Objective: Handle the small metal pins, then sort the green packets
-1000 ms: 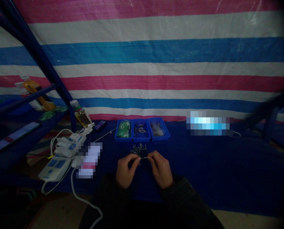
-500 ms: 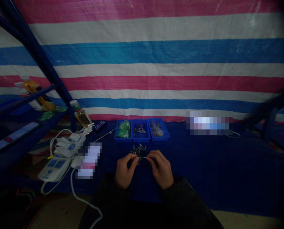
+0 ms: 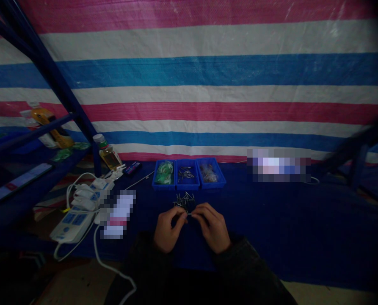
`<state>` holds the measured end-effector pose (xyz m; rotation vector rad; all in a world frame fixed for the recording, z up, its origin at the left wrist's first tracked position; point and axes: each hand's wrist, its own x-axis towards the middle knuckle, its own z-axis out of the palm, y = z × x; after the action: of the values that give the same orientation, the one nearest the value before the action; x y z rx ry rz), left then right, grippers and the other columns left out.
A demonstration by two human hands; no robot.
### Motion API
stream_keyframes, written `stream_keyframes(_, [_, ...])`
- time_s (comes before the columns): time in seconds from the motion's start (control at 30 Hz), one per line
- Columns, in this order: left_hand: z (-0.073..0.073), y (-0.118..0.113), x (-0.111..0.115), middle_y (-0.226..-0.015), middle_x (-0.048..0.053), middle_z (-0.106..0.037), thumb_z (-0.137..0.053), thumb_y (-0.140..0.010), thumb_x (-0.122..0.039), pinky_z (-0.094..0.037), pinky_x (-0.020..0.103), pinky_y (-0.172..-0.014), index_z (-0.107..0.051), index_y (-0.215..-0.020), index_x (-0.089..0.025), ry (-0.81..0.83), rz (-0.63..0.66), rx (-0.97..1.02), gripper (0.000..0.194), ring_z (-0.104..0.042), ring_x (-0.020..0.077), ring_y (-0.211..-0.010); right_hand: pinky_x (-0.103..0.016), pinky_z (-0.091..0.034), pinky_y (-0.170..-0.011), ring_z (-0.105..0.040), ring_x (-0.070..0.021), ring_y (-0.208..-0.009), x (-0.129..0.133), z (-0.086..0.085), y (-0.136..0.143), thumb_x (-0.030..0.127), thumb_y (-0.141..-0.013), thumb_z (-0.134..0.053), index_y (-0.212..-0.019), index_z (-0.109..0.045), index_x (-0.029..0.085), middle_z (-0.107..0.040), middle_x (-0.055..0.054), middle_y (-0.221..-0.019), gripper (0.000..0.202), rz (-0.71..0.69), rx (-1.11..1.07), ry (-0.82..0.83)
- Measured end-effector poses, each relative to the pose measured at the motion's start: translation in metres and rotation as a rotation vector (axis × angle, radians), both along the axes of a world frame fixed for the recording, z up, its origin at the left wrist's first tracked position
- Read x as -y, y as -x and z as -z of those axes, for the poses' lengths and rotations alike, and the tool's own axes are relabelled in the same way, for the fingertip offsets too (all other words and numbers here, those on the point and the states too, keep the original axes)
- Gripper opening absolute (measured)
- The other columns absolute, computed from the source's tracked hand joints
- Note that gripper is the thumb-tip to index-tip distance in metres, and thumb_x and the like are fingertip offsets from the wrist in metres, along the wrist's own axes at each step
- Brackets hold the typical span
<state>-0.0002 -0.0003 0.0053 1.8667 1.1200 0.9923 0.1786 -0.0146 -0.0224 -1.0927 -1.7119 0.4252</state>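
Note:
My left hand point(image 3: 169, 228) is closed in a pinch, thumb against forefinger, at the near side of a small pile of thin metal pins point(image 3: 185, 198). Facing it, my right hand point(image 3: 212, 226) pinches too. A short, thin metal pin point(image 3: 189, 214) spans the small gap between both sets of fingertips; its ends are hidden by the fingers. Just beyond the pile stand three blue trays side by side: the left tray point(image 3: 154, 184) holds green packets, the middle tray point(image 3: 188, 186) loose metal pins, and the right tray point(image 3: 213, 184) small clear plastic bits.
On the left lie a white power strip point(image 3: 68, 227) with plugs and cables, a blurred-out phone-like screen point(image 3: 119, 214) and a bottle point(image 3: 110, 156). Another pixelated bright object point(image 3: 276, 165) sits at the back right. A blue metal frame point(image 3: 60, 91) rises at the left.
My right hand has moved slightly left, so the fingertips of both hands are closer together. The pin between them shows less of its length.

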Motion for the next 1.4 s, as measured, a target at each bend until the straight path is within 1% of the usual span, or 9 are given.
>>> stream_keyframes(0.13, [-0.001, -0.0001, 0.0005, -0.078, 0.003, -0.072, -0.055, -0.1, -0.029, -0.049, 0.027, -0.076, -0.068, -0.083, -0.019, -0.019, 0.018, -0.024, 0.024, -0.069, 0.0171, -0.076, -0.032, -0.054, -0.077, -0.067, -0.0191, -0.083, -0.0003, 0.0009, 0.0001, 0.019, -0.101, -0.052, -0.093, -0.066, 0.021, -0.067, -0.006, -0.092, 0.017, -0.013, 0.016, 0.022])
stream_keyframes(0.37, [-0.0001, -0.0005, 0.0011, -0.077, 0.002, -0.073, -0.058, -0.098, -0.028, -0.049, 0.026, -0.075, -0.07, -0.082, -0.018, -0.054, -0.009, -0.027, 0.022, -0.069, 0.0166, -0.074, -0.031, -0.05, -0.075, -0.064, -0.0177, -0.078, -0.0016, 0.0027, 0.0009, 0.02, -0.103, -0.049, -0.087, -0.061, 0.021, -0.064, -0.004, -0.085, 0.02, -0.044, 0.042, 0.056])
stream_keyframes(0.6, [0.0014, -0.0016, 0.0003, -0.078, 0.003, -0.073, -0.058, -0.099, -0.028, -0.049, 0.026, -0.075, -0.071, -0.083, -0.018, -0.059, -0.037, -0.037, 0.022, -0.069, 0.017, -0.075, -0.03, -0.051, -0.077, -0.065, -0.0179, -0.08, -0.0018, 0.0027, 0.0003, 0.02, -0.104, -0.048, -0.09, -0.061, 0.021, -0.065, -0.004, -0.089, 0.019, -0.033, 0.049, 0.048])
stream_keyframes(0.8, [-0.0006, -0.0009, 0.0004, -0.076, 0.002, -0.073, -0.059, -0.098, -0.03, -0.05, 0.026, -0.073, -0.07, -0.083, -0.019, -0.049, -0.068, -0.034, 0.022, -0.069, 0.0172, -0.073, -0.031, -0.054, -0.078, -0.067, -0.0191, -0.084, -0.0023, 0.0024, -0.0002, 0.02, -0.102, -0.051, -0.095, -0.063, 0.022, -0.067, -0.006, -0.093, 0.014, 0.012, 0.041, 0.018])
stream_keyframes(0.93, [-0.0017, -0.0012, 0.0001, -0.076, 0.002, -0.073, -0.058, -0.098, -0.03, -0.05, 0.026, -0.073, -0.07, -0.083, -0.019, -0.036, -0.075, -0.02, 0.022, -0.069, 0.0168, -0.072, -0.03, -0.055, -0.077, -0.068, -0.0192, -0.084, -0.0021, 0.0013, -0.0003, 0.018, -0.1, -0.052, -0.095, -0.064, 0.023, -0.067, -0.006, -0.095, 0.014, 0.046, 0.046, 0.012])
stream_keyframes(1.2, [0.0002, -0.0014, -0.0004, -0.076, 0.002, -0.074, -0.06, -0.097, -0.031, -0.05, 0.026, -0.073, -0.071, -0.086, -0.019, -0.02, -0.104, 0.023, 0.019, -0.07, 0.0171, -0.072, -0.029, -0.054, -0.076, -0.067, -0.0189, -0.084, -0.0026, 0.0032, -0.0008, 0.016, -0.1, -0.051, -0.094, -0.063, 0.023, -0.066, -0.005, -0.094, 0.015, 0.053, 0.019, 0.009])
stream_keyframes(1.4, [0.0018, -0.0001, -0.0013, -0.076, 0.002, -0.073, -0.058, -0.098, -0.033, -0.05, 0.026, -0.073, -0.071, -0.087, -0.019, -0.014, -0.117, 0.027, 0.022, -0.069, 0.0173, -0.073, -0.031, -0.054, -0.075, -0.067, -0.0195, -0.083, -0.0023, -0.0007, 0.0002, 0.017, -0.1, -0.052, -0.093, -0.063, 0.022, -0.066, -0.006, -0.092, 0.014, 0.063, 0.003, 0.001])
